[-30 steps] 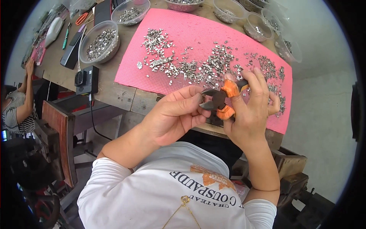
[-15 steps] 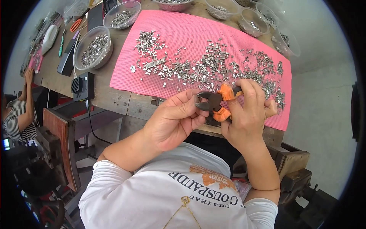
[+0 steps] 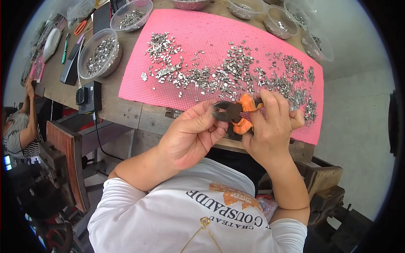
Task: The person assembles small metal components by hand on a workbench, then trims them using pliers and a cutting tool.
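My right hand (image 3: 271, 126) is wrapped round the orange handles of a pair of cutting pliers (image 3: 230, 112), whose dark jaws point left. At the jaws, my left hand (image 3: 192, 133) pinches with thumb and fingertips; whatever small piece is between them is too hidden to name. Beyond both hands, many small silvery metal pieces (image 3: 234, 69) lie in loose heaps on a pink textured mat (image 3: 202, 27). Some of them have thin legs.
Clear plastic bowls of metal pieces stand round the mat, one bowl (image 3: 117, 59) at left. A black box with a small fan (image 3: 89, 98) and cable sits at the wooden table's (image 3: 114, 111) near edge. Far left, another person's arm (image 3: 30, 114) reaches the table.
The pliers' jaws have come closer together at my left fingertips. Both hands have shifted very slightly left.
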The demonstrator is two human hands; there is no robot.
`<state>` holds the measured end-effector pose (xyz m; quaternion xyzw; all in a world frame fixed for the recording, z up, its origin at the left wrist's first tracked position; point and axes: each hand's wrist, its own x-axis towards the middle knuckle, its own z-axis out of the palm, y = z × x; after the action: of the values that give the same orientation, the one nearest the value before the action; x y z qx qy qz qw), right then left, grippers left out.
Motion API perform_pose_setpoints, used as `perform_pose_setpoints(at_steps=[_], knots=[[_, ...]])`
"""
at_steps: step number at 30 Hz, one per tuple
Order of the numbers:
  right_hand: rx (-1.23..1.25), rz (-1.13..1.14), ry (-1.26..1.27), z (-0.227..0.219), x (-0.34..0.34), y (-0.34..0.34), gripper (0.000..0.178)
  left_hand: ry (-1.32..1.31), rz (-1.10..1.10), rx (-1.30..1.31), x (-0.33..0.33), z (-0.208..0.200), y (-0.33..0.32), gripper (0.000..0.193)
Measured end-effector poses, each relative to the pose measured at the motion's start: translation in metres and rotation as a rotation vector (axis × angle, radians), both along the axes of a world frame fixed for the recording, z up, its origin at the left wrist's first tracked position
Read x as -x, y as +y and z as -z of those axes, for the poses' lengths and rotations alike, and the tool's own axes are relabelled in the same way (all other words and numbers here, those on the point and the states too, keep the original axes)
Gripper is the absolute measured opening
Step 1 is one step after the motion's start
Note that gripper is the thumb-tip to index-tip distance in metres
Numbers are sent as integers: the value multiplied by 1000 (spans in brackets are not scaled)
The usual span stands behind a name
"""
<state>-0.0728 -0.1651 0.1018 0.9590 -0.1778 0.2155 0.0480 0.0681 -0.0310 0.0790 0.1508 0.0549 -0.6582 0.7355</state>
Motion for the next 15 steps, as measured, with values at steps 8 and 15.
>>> perform_pose_setpoints(at_steps=[8, 15], knots=[[-6, -2, -15, 2, 0, 0, 18, 24, -10, 6, 1, 2, 1, 20], [36, 51, 1, -1, -1, 0, 42, -36, -81, -25, 7, 0, -1, 15]])
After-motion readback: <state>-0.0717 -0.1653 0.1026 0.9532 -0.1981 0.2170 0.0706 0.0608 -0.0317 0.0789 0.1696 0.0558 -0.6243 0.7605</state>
